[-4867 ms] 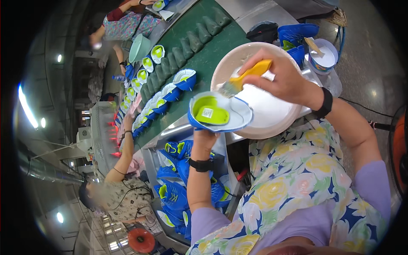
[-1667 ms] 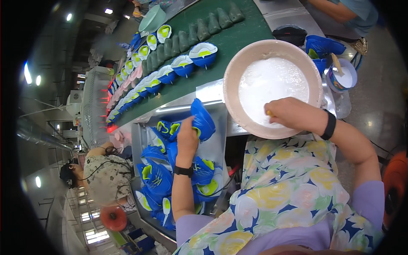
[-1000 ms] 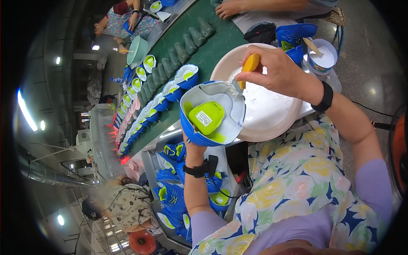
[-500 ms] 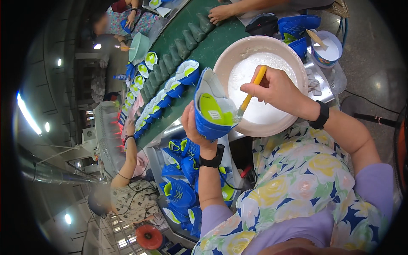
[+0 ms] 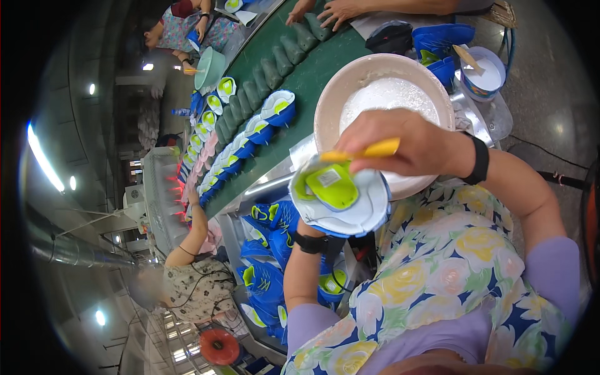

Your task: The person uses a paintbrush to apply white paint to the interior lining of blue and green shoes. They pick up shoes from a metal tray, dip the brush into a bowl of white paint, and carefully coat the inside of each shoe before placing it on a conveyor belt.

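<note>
My left hand (image 5: 305,229) holds up a blue shoe upper (image 5: 340,215), its white lining and lime-green inside facing up. The upper hides most of that hand, fingers included. My right hand (image 5: 400,139), closed round a yellow-handled brush (image 5: 378,149), is right above the upper. The brush lies nearly level over the upper's far edge, and its bristle end is hard to make out. Just beyond stands a large pale pink basin (image 5: 325,103) with white liquid (image 5: 390,100) in it, partly covered by my right hand.
Blue uppers (image 5: 256,132) and dark grey foot-shaped pieces (image 5: 270,74) line the green belt (image 5: 328,69). More blue uppers (image 5: 265,284) fill a container at lower left. A small tub (image 5: 484,78) with a brush stands right of the basin. Co-workers' hands (image 5: 340,11) are at the belt.
The upper has tipped from upright to opening upward, moving slightly right and nearer. My right hand and brush have come from over the basin to above it. A co-worker's second hand appears at the top.
</note>
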The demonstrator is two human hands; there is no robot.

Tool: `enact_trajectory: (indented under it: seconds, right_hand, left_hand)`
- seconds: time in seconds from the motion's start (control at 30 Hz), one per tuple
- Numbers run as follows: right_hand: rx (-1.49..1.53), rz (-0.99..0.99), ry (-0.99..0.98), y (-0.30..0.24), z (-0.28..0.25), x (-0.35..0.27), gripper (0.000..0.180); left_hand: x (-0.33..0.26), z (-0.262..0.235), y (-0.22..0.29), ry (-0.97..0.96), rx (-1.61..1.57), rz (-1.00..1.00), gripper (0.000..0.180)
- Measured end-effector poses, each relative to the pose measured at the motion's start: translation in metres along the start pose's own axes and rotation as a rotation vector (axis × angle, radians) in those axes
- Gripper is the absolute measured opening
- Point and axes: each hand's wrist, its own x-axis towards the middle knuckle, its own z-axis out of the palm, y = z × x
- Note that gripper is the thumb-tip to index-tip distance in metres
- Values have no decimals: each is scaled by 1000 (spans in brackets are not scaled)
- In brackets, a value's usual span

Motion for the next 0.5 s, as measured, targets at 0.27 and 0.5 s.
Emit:
enact_trajectory:
  seconds: [0.27, 0.5]
  right_hand:
    - [-267, 105, -152, 10, -5, 9, 17]
    - [-270, 561, -209, 5, -39, 2, 19]
  left_hand:
    - [12, 0, -16, -64, 48, 66, 48]
    - [6, 4, -3, -35, 297, 268, 48]
